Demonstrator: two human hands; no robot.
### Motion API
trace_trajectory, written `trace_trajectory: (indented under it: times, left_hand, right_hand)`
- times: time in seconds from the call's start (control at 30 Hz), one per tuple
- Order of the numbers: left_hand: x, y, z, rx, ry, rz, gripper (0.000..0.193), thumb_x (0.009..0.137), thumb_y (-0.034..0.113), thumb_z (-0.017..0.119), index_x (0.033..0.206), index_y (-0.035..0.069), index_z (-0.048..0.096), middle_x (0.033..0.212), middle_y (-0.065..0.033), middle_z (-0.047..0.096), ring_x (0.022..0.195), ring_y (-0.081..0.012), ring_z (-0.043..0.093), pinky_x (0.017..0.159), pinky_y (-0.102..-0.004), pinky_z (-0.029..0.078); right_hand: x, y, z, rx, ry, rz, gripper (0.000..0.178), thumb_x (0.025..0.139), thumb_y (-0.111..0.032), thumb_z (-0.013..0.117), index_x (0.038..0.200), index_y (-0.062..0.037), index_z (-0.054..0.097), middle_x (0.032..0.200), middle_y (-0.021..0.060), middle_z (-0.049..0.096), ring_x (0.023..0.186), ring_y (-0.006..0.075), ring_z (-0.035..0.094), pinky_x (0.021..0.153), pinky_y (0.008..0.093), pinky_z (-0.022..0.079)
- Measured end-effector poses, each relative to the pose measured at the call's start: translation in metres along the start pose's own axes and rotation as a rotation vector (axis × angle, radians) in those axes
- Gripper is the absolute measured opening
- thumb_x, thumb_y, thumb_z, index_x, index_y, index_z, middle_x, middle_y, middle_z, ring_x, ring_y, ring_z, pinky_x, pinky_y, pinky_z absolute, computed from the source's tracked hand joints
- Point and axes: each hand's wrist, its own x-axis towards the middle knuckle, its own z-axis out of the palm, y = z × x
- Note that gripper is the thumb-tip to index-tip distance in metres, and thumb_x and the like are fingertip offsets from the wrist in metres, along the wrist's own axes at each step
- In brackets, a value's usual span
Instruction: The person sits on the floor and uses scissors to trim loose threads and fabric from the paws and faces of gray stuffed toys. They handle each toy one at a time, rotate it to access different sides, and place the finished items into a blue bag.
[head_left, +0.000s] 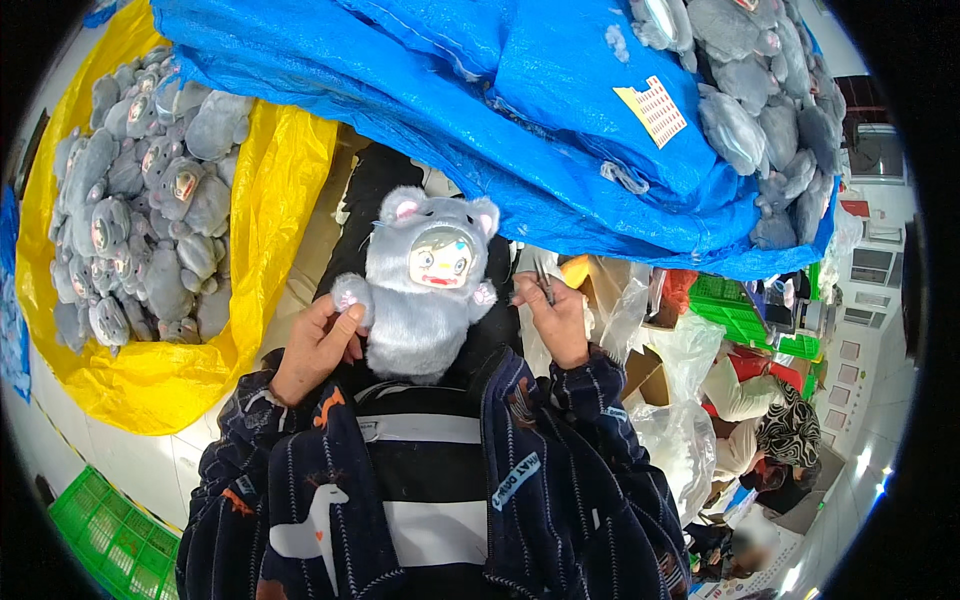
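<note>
A grey plush toy (pixel 415 325) lies face up on my lap. It has a hood with round pink-lined ears, pink paw pads and a doll-like face plate (pixel 440 262) with big eyes and a red mouth. My left hand (pixel 318 345) pinches the toy's paw at the left, thumb on top. To the right of the toy, apart from it, my right hand (pixel 560 320) is closed round a slim dark metal tool (pixel 545 284). Its tip points away from me; whether it is tweezers or thread snips I cannot tell.
A yellow sack (pixel 285 180) full of grey plush toys (pixel 150 200) stands at the left. Blue sheeting (pixel 440 110) spreads across the far side, with more plush toys (pixel 760 110) at its right. Green crates (pixel 115 530), clear plastic bags (pixel 680 430) and a person (pixel 770 420) are also around.
</note>
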Motion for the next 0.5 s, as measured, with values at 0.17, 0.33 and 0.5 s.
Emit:
trace_trajectory:
  times: [0.17, 0.33, 0.5]
  left_hand:
    - [-0.007, 0.008, 0.002, 0.253, 0.028, 0.075, 0.024, 0.088, 0.023, 0.061, 0.082, -0.001, 0.060, 0.065, -0.0015, 0.057, 0.055, -0.0082, 0.052, 0.049, -0.0234, 0.040]
    - [-0.003, 0.041, 0.032, 0.670, -0.078, 0.774, 0.018, 0.077, 0.016, 0.069, 0.082, 0.000, 0.061, 0.075, -0.0095, 0.059, 0.064, -0.0238, 0.058, 0.056, -0.0319, 0.046]
    - [0.044, 0.031, 0.087, 0.971, -0.189, 0.892, 0.031, 0.077, 0.014, 0.065, 0.105, 0.003, 0.058, 0.102, -0.0112, 0.057, 0.086, -0.0265, 0.060, 0.071, -0.0344, 0.050]
  right_hand:
    - [-0.002, 0.000, 0.013, -0.093, -0.068, -0.087, 0.021, 0.085, -0.019, 0.066, 0.092, 0.0016, 0.065, 0.074, 0.0035, 0.064, 0.069, 0.0049, 0.055, 0.062, 0.0231, 0.046]
    - [-0.005, -0.014, 0.020, -0.076, -0.037, -0.077, 0.017, 0.081, -0.013, 0.069, 0.087, 0.0016, 0.062, 0.071, 0.0016, 0.060, 0.065, 0.0056, 0.052, 0.059, 0.0229, 0.044]
    - [-0.003, -0.005, 0.007, -0.241, 0.115, -0.259, 0.018, 0.079, -0.010, 0.068, 0.090, 0.0024, 0.060, 0.080, 0.0104, 0.062, 0.068, 0.0177, 0.060, 0.061, 0.0275, 0.046]
